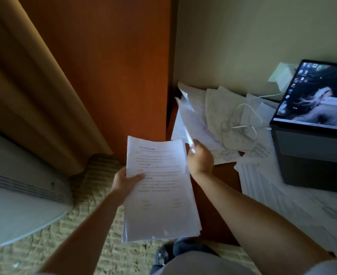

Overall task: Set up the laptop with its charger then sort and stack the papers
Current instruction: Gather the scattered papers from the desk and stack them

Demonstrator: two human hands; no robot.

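A thick stack of white printed papers (159,187) sits at lower centre, gripped by the left hand (124,180), thumb on top. The right hand (200,158) pinches one blurred white sheet (187,118). Loose sheets (219,116), too overlapped to count, cover the wooden bench (223,175) under a white charger cable (243,120). One open dark laptop (312,126) is cut off at right.

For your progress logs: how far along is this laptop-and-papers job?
Done: laptop open, lit, cable attached. In hand: left hand holds a stack; right hand lifts a sheet. Left: loose papers cover the desk.
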